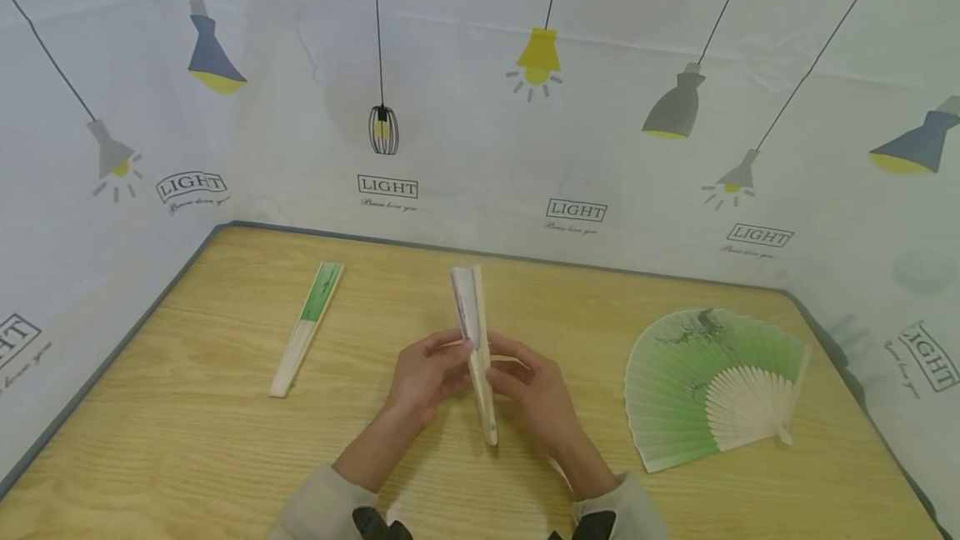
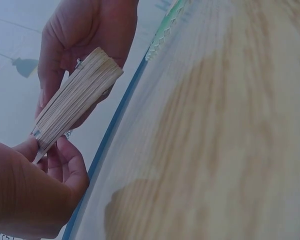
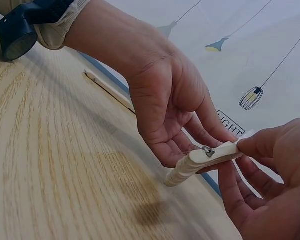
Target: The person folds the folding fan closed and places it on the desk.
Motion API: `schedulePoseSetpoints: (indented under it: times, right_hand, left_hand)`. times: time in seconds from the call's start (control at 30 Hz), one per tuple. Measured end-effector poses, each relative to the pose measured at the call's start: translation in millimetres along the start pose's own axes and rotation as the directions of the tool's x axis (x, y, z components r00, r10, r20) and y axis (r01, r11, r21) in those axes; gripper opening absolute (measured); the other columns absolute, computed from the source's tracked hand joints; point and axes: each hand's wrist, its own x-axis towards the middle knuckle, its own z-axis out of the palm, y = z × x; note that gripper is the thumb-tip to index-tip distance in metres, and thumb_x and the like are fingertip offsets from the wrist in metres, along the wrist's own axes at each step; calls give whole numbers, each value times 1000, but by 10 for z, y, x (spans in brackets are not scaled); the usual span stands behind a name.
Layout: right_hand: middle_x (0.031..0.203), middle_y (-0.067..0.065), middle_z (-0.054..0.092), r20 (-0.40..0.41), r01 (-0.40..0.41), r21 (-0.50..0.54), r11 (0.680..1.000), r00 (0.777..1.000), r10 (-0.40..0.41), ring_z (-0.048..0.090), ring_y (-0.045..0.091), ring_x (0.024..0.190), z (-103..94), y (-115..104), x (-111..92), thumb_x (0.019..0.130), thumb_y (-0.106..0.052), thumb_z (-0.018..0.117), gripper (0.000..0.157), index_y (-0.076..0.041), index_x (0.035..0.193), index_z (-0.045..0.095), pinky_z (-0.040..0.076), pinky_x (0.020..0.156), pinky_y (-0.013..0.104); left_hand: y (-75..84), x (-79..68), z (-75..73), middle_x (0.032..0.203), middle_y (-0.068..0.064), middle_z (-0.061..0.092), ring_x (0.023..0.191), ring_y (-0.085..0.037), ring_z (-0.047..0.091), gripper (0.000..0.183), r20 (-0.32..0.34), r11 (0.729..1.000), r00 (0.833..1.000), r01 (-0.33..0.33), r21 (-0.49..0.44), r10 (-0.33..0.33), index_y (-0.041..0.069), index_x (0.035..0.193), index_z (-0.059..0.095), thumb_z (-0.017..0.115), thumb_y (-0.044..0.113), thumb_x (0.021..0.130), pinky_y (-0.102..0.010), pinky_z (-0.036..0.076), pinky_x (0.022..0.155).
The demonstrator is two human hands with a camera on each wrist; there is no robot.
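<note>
Directly between both hands, a fan

L fingers & R fingers hold folded fan.

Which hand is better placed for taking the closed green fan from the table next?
Probably the left hand: it is nearer the closed green fan than the right hand. Both, however, hold the middle fan.
</note>
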Motion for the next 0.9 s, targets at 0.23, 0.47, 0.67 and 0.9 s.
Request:
schedulePoseSetpoints:
  times: [0.23, 0.47, 0.67, 0.9]
  right_hand:
    - [116, 8, 55, -27, 4, -116, 993, 1000, -7, 52, 29, 104, -7, -21, -21, 86, -9, 59, 38, -9, 124, 52, 48, 80, 34]
    - [116, 2, 56, 10, 58, -102, 993, 998, -58, 53, 28, 102, -50, 145, 35, 85, -13, 61, 37, -16, 121, 56, 48, 80, 36]
    - [117, 0, 56, 19, 86, -119, 989, 996, -85, 54, 26, 101, -56, 213, 50, 84, -18, 62, 37, -20, 121, 55, 49, 80, 37]
    - [116, 8, 55, 6, 78, -85, 993, 997, -77, 53, 30, 102, 13, 96, 49, 85, -11, 61, 41, -13, 125, 52, 50, 77, 39]
  left_hand:
    - [-2, -3, -2, 100, -12, 62, 86, -23, 62, 43, 7, 1000, 1000, -1, 13, 1, 2, 116, 55, 69, 18, 78, -35, 52, 75]
    - [2, -14, 1, 98, -10, 63, 83, -21, 62, 45, 11, 1000, 1000, -2, 2, 2, 2, 118, 53, 68, 18, 79, -37, 51, 76]
    - [-6, -11, 2, 97, -11, 62, 82, -22, 62, 44, 4, 1000, 1000, -11, 4, 11, 2, 116, 54, 69, 18, 78, -36, 52, 75]
    - [27, -9, -32, 94, -14, 63, 76, -20, 63, 40, -33, 996, 997, -63, 61, 65, -2, 113, 56, 69, 12, 78, -33, 54, 69]
